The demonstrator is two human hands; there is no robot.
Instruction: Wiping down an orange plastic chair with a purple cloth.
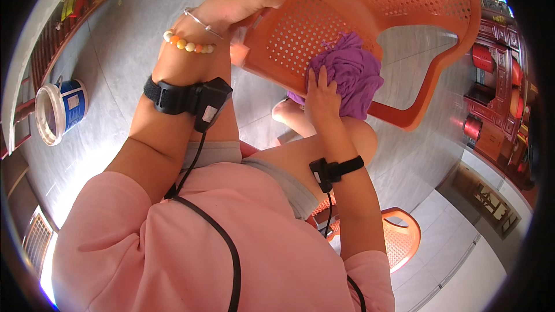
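Observation:
An orange plastic chair [299,21] with a perforated seat and backrest is in front of me, turned at an angle. At the near left side of the seat, my left hand [243,0] grips an orange bar of the chair, its fingers partly hidden. My right hand [324,95] lies over a bunched purple cloth [353,67] on the right part of the seat, with its fingertips pressed into the folds. Part of the cloth hangs below the seat's near edge, by my knee.
A blue and white bucket [73,106] stands on the grey tiled floor [117,65] at left. Another orange chair [401,238] is behind my right arm. Carved dark red wooden furniture [498,82] lines the right side. Black cables [225,242] run from my wrist straps along my shirt.

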